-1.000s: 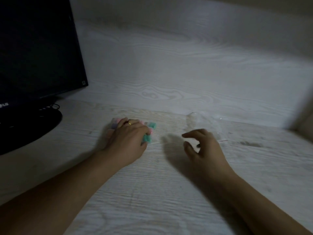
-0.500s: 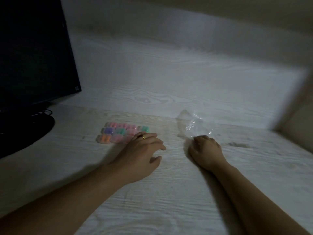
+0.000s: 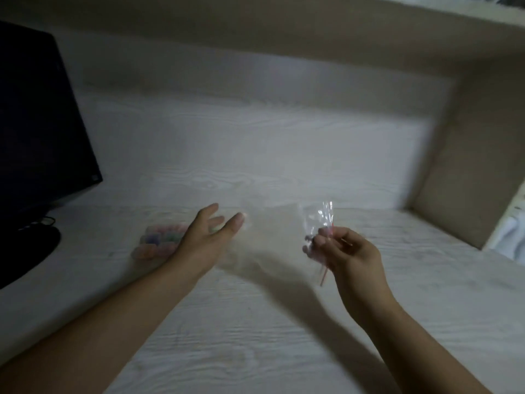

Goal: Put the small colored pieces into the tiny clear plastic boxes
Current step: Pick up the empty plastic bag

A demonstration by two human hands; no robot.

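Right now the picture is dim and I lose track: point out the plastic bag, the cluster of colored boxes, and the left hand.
plastic bag (image 3: pixel 322 217): head view, crinkled upper part above the fingers.
colored boxes (image 3: pixel 157 243): head view, middle of the cluster.
left hand (image 3: pixel 206 237): head view, back of the hand.

Two hands above a pale wooden desk (image 3: pixel 255 336), dim and blurred.
Right hand (image 3: pixel 345 251) pinches a clear plastic bag (image 3: pixel 319 220); left hand (image 3: pixel 204 237) spread flat beside coloured boxes (image 3: pixel 159 241); dark monitor (image 3: pixel 37 137) at left edge.
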